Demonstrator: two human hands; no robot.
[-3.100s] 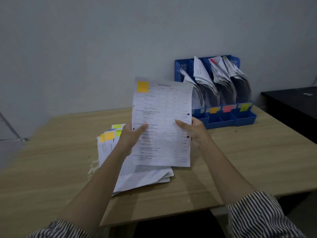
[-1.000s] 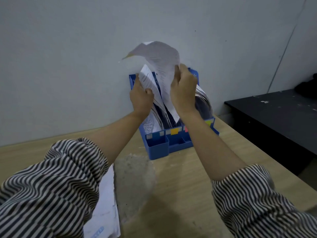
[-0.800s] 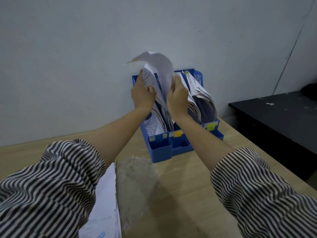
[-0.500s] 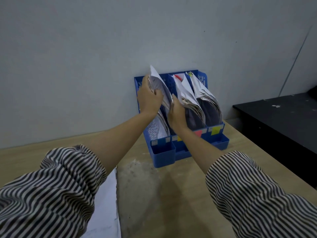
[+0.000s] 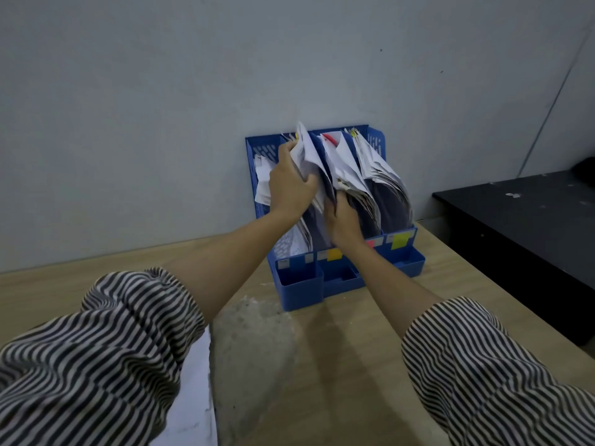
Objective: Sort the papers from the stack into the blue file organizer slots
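Observation:
The blue file organizer (image 5: 301, 292) stands against the wall at the far edge of the wooden table (image 5: 325, 375), its upright slots stuffed with papers. My left hand (image 5: 289, 186) grips the top of the white sheets (image 5: 308, 149) in the second slot from the left, thumb curled over them. My right hand (image 5: 344, 218) is lower down at the same slot, its fingers tucked in among the papers and curled round them. The remaining paper stack (image 5: 193, 400) lies at the bottom left, mostly hidden by my striped sleeve.
Coloured tabs mark the slot fronts: orange (image 5: 334, 254), pink (image 5: 371, 243), yellow (image 5: 399, 241). A black table (image 5: 528, 226) stands to the right beyond the wooden table's edge. A grey wall rises just behind the organizer.
The sheet that curled high above the organizer has gone down into the second slot. Both hands have dropped with it and now sit among the filed papers.

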